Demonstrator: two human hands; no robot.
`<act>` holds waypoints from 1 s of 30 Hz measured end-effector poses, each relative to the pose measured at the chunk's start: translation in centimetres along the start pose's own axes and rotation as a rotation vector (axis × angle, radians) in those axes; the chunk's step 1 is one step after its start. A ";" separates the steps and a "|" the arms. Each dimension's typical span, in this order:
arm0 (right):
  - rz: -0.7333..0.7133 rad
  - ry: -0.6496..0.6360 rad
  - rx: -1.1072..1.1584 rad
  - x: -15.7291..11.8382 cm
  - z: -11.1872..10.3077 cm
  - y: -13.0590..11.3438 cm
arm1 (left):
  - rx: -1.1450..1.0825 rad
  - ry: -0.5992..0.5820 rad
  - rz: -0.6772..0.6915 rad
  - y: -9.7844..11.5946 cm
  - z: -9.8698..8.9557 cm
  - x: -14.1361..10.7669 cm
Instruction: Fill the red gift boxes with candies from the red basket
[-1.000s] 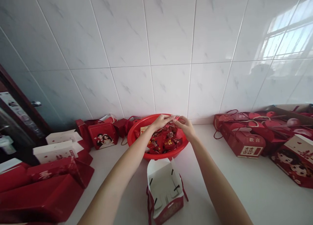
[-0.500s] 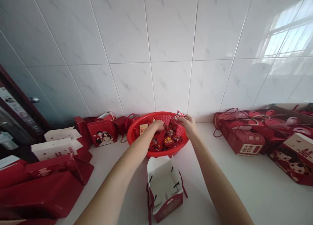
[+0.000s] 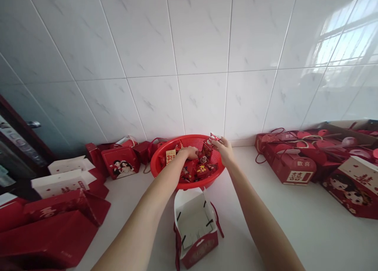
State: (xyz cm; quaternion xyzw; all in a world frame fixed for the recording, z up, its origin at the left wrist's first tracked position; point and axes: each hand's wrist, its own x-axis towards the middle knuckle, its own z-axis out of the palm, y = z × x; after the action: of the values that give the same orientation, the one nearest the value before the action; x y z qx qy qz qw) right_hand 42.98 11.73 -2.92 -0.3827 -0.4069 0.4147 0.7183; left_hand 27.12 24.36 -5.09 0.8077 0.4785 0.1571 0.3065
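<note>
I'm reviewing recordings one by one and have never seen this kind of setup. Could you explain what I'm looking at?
There is no machine here: a person works with two bare hands. A single camera worn on the person's head takes every picture, looking forward and down. On the white surface, before a tiled wall, stands a red basket of wrapped packets. Nearer the camera is an open box, with red boxes to its left and right. The right hand holds a small packet at the basket's edge. The left hand is in the basket; whether it grips anything, I cannot tell.
</note>
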 end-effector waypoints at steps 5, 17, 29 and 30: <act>0.001 -0.007 -0.014 -0.1 0.0 0.0 | -0.060 0.054 -0.081 -0.3 -0.7 -0.7; -0.009 -0.006 -0.020 -0.3 0.3 -0.3 | -0.639 0.117 0.110 1.8 -3.7 -3.1; 0.023 -0.097 -0.041 -0.3 0.0 -0.3 | -0.790 -0.004 0.200 3.7 -3.5 -4.0; 0.033 -0.111 -0.045 -0.4 0.0 -0.4 | -0.793 -0.006 0.214 3.8 -3.5 -4.0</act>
State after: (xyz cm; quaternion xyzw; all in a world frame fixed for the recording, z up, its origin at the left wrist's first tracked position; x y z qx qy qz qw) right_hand 42.98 11.28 -2.71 -0.3819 -0.4490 0.4379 0.6788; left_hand 25.83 20.77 0.14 0.6726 0.2932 0.3582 0.5773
